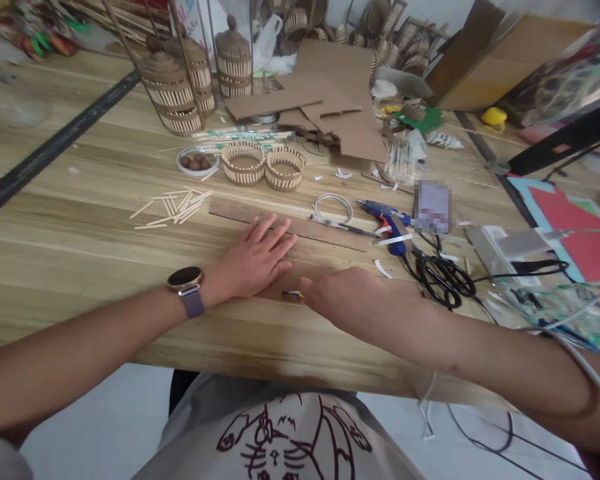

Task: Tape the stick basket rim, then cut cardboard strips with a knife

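My left hand (pixel 255 257) lies flat with its fingers spread. Its fingertips touch the near edge of a long brown cardboard strip (pixel 325 235). Under the palm is a second piece of brown cardboard (pixel 275 288), mostly covered by both hands. My right hand (pixel 343 293) is closed round a utility knife (pixel 294 294); only the blade and a bit of yellow show, and the handle is hidden in the fist. The blade rests at the cardboard's near edge, pointing left. A pen (pixel 345 227) lies along the strip beside a roll of tape (pixel 333 208).
Short sticks (pixel 175 205) lie left, near a bowl of brown balls (pixel 197 162) and two stick-walled rings (pixel 285 168). A blue glue gun (pixel 387 220) with a coiled black cord (pixel 443 277) lies right. Cardboard sheets (pixel 340 87) and lidded stick lanterns (pixel 170 93) stand behind.
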